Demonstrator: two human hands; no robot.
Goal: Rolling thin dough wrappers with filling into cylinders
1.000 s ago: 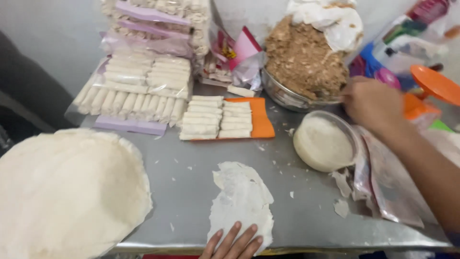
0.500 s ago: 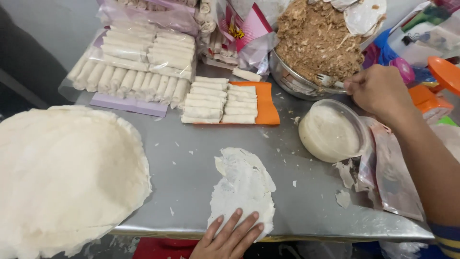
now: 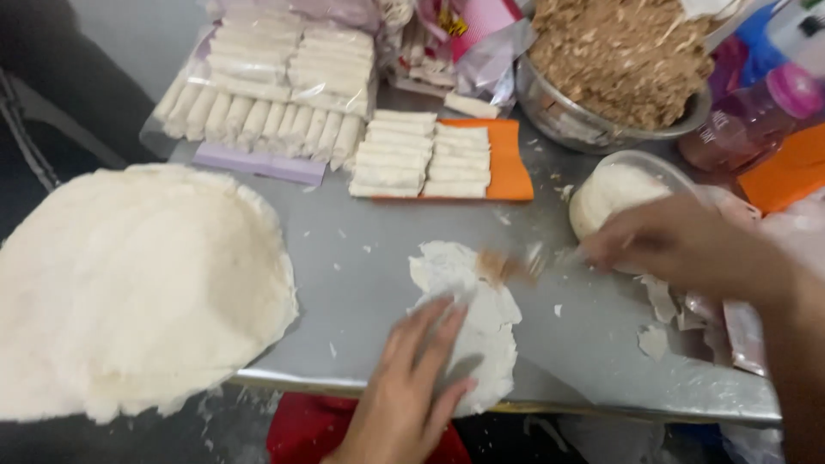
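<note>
A thin white wrapper sheet (image 3: 481,296) lies on the steel table (image 3: 361,283) near its front edge. My left hand (image 3: 412,378) presses flat on the wrapper's near half, fingers spread. My right hand (image 3: 679,245) holds a fork (image 3: 550,255), blurred by motion, whose tip carries brown filling (image 3: 497,266) over the wrapper's far end. A metal bowl (image 3: 593,112) heaped with the same brown minced filling stands at the back right.
A big stack of round white wrappers (image 3: 129,283) covers the left. Finished rolls lie on an orange tray (image 3: 434,159) and in plastic packs (image 3: 266,94) behind. A small plastic bowl of white paste (image 3: 623,189) and a pink bottle (image 3: 756,112) sit at the right.
My right hand came from the filling bowl down to the wrapper with a loaded fork. My left hand slid further onto the wrapper. The camera moved closer.
</note>
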